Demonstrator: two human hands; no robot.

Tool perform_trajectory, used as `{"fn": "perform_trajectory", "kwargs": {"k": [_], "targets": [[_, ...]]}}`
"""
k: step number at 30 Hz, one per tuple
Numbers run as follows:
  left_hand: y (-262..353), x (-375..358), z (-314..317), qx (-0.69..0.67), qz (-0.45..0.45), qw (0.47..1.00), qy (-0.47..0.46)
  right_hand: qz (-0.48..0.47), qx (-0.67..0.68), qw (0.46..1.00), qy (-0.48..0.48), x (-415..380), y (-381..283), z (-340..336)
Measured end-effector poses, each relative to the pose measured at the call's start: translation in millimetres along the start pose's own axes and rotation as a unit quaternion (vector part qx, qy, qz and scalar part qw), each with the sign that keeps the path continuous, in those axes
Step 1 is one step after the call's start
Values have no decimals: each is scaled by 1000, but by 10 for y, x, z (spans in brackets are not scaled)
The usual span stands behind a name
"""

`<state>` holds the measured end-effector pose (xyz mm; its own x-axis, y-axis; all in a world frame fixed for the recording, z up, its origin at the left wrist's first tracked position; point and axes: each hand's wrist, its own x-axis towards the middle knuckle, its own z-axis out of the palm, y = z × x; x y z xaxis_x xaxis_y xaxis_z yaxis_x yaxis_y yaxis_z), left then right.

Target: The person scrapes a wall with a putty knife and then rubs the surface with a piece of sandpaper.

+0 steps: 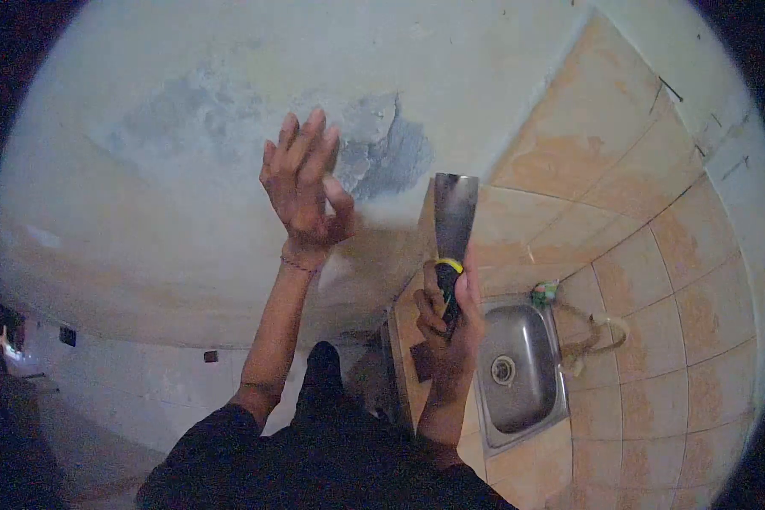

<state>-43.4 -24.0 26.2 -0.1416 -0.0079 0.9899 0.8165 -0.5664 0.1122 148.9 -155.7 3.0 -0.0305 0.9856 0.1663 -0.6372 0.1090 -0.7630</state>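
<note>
My left hand [306, 187] is raised in front of the wall [187, 42], fingers stretched upward and thumb apart, holding nothing. Just right of its fingers is a grey patch [399, 161] where the paint has peeled off. A wider, paler worn area [187, 115] spreads to the upper left. In my right hand [463, 314] is a putty knife [456, 217] with a broad metal blade and a black and yellow handle. Its blade points up, below and to the right of the grey patch, and my fingers wrap round the handle.
A steel sink [523, 374] is set in a tiled counter [531, 467] at the lower right. Beside it are a tap [599, 336] and a small green thing [545, 293]. Orange-patterned tiles [654, 289] cover the right wall. Small dark objects [211, 356] lie on the floor at left.
</note>
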Motion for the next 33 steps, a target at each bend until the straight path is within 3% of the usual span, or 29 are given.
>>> {"fn": "perform_trajectory", "kwargs": {"k": [3, 6, 9, 12, 15, 27, 33], "targets": [[5, -6, 45, 24, 23, 999, -4, 9, 18, 1000, -13, 125, -20, 3], [7, 5, 62, 33, 21, 999, -3, -12, -30, 998, 45, 160, -113, 120], [62, 38, 88, 78, 23, 996, -26, -5, 0, 1000, 16, 251, -146, 54], [66, 36, 85, 111, 24, 992, -49, 9, -6, 998, 66, 172, -142, 143], [74, 30, 110, 111, 20, 992, -50, 19, 41, 999, 30, 228, -236, 122], [78, 4, 123, 90, 17, 994, -53, 7, -60, 998, 16, 232, -361, 179], [73, 2, 125, 90, 18, 994, -55, 20, -26, 999, 11, 268, -394, 179]]}}
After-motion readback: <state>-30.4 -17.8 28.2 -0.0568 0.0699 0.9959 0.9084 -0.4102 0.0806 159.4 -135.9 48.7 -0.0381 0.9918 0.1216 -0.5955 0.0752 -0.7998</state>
